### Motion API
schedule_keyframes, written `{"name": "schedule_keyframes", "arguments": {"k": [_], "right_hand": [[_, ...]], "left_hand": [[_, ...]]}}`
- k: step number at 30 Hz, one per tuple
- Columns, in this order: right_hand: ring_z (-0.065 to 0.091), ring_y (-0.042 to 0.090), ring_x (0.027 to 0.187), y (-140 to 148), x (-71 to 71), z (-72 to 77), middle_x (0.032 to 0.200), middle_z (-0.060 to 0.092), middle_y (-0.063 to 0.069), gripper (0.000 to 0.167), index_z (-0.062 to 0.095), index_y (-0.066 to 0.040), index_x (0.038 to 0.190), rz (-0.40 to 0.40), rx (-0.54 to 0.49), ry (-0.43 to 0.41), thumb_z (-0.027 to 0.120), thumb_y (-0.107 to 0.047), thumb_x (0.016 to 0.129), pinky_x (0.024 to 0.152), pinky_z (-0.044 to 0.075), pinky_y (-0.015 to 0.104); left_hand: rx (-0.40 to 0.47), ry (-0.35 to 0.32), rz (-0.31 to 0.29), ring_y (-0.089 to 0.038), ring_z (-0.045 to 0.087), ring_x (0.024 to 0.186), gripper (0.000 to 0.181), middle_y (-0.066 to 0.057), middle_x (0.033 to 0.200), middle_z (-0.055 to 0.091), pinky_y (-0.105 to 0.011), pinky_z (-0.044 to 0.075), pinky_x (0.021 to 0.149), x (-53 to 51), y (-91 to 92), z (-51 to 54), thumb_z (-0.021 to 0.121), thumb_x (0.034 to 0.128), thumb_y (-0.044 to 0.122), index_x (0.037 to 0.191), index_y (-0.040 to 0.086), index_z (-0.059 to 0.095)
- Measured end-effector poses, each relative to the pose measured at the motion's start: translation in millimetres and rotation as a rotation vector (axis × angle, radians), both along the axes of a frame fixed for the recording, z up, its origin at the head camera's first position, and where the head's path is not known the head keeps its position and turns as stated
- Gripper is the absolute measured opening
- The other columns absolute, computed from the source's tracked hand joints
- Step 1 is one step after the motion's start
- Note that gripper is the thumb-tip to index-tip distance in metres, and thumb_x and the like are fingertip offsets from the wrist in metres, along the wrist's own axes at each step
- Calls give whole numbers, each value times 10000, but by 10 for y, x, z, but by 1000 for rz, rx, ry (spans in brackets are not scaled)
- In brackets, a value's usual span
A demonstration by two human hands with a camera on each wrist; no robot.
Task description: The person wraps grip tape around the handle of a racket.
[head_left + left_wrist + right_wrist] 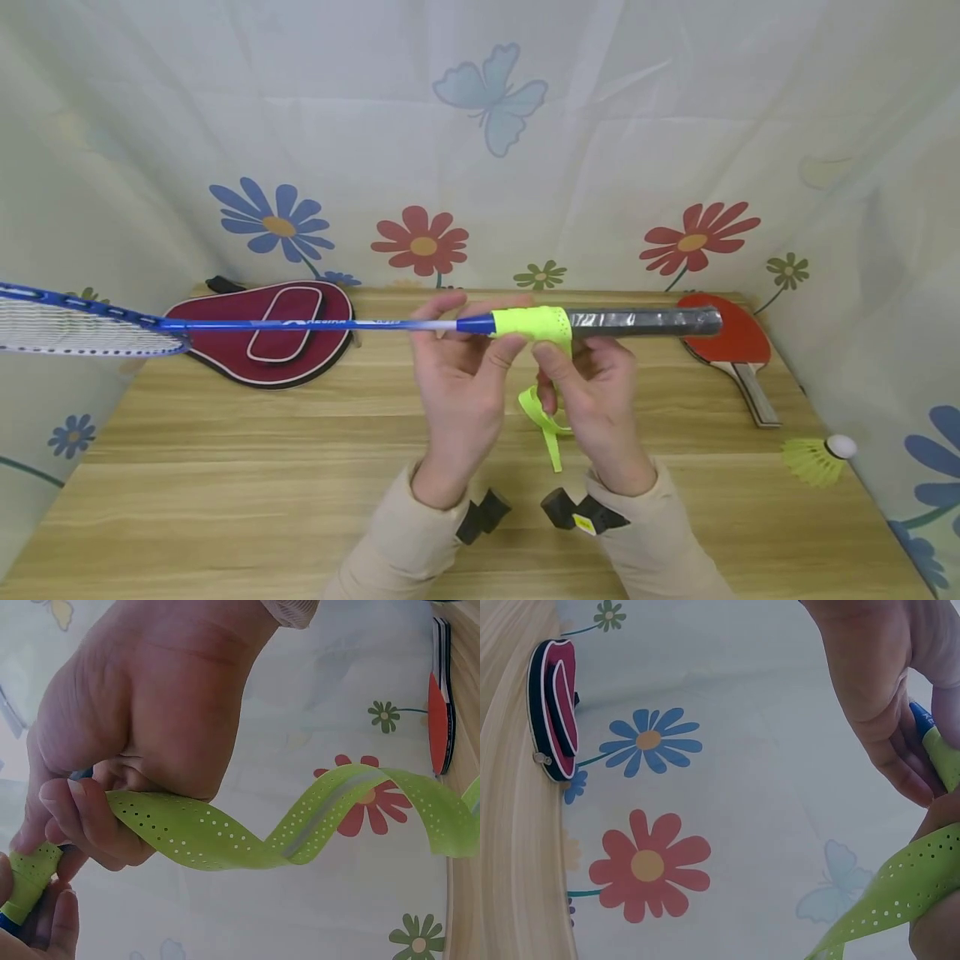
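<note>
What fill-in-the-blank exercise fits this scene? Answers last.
The badminton racket has a ____ frame, its handle partly wound with perforated tape.
The paddle shows a ____ face.
In the head view, the maroon case appears to the ____ of the paddle.
The shuttlecock has a ____ rounded base.
Missing words: blue; red; left; white.

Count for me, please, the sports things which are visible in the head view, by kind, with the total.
Badminton racket: 1
Yellow-green grip tape: 1
Table tennis paddle: 1
Shuttlecock: 1
Maroon case: 1
Total: 5
</note>
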State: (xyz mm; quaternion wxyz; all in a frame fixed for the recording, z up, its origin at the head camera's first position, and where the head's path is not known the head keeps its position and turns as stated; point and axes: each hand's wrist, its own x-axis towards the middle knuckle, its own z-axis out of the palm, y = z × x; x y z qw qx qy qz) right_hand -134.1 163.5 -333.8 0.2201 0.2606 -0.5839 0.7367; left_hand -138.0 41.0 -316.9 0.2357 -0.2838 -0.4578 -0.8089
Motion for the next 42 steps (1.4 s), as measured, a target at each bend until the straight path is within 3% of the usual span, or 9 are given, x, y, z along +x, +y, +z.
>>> {"name": "schedule_keyframes", "arguments": {"k": [5, 10, 15, 21, 24, 28, 30, 34, 42], "right_hand": [[460, 130, 390, -1, -6, 13, 673, 588, 46, 257, 580, 89, 1132, 3, -45, -5, 659, 34, 893, 302, 350, 259], [469, 122, 409, 9, -17, 14, 872, 675, 64, 443, 528, 57, 1309, 74, -104, -5, 669, 26, 890, 300, 338, 257], [449, 120, 399, 17, -22, 4, 769, 659, 55, 346, 594, 57, 1229, 104, -117, 54, 664, 29, 892, 297, 327, 259], [435, 131, 384, 11, -1, 22, 605, 571, 49, 190, 615, 68, 1063, 66, -137, 52, 667, 44, 881, 298, 322, 269], [433, 131, 386, 10, 11, 27, 593, 560, 49, 144, 609, 64, 1019, 44, -137, 34, 651, 67, 882, 298, 321, 268], [433, 125, 391, 14, 27, 34, 582, 559, 49, 109, 609, 79, 994, 22, -144, -2, 631, 81, 888, 299, 317, 264], [433, 125, 391, 22, 37, 42, 581, 559, 48, 95, 605, 85, 979, 27, -158, -30, 636, 71, 891, 300, 320, 262], [444, 121, 394, 54, 54, 58, 598, 559, 34, 78, 593, 47, 946, 52, -147, -97, 652, 15, 906, 306, 338, 236], [500, 141, 518, 79, 94, 60, 742, 576, 50, 154, 555, 6, 1108, 125, -12, -172, 547, -101, 998, 437, 431, 217]], "left_hand": [[4, -27, 5, -259, 655, 938, 535, -160, 1057, 686, -314, 538, 830, -5, 8, -18, 667, 899, 141, 1250, -1, 288], [8, -43, -3, -232, 665, 916, 551, -59, 1020, 688, -292, 546, 809, 12, 14, -22, 685, 889, 179, 1230, -16, 298], [-6, -71, 2, -168, 633, 830, 528, -20, 951, 644, -245, 541, 750, 35, 25, -18, 713, 873, 227, 1185, 14, 343], [-34, -113, 24, -152, 600, 773, 525, -20, 891, 606, -233, 522, 715, 39, 34, -24, 745, 860, 262, 1151, 43, 368], [-43, -108, 4, -192, 599, 844, 499, -97, 948, 598, -273, 502, 797, 35, 30, -17, 725, 894, 213, 1173, 34, 352], [-21, 9, -85, -388, 550, 1135, 482, -316, 1202, 563, -461, 390, 1050, 1, 38, 5, 667, 906, 61, 1235, 78, 315], [-16, 83, -133, -468, 484, 1222, 513, -372, 1266, 517, -552, 312, 1104, -24, 44, 11, 648, 911, 26, 1271, 108, 292], [-21, 104, -162, -430, 553, 1151, 570, -352, 1205, 559, -535, 401, 1053, -25, 40, 12, 629, 917, -20, 1321, 117, 252], [-35, 26, -63, -388, 620, 1049, 537, -378, 1132, 573, -430, 529, 933, -6, 13, -8, 613, 907, -69, 1299, 89, 282]]}}
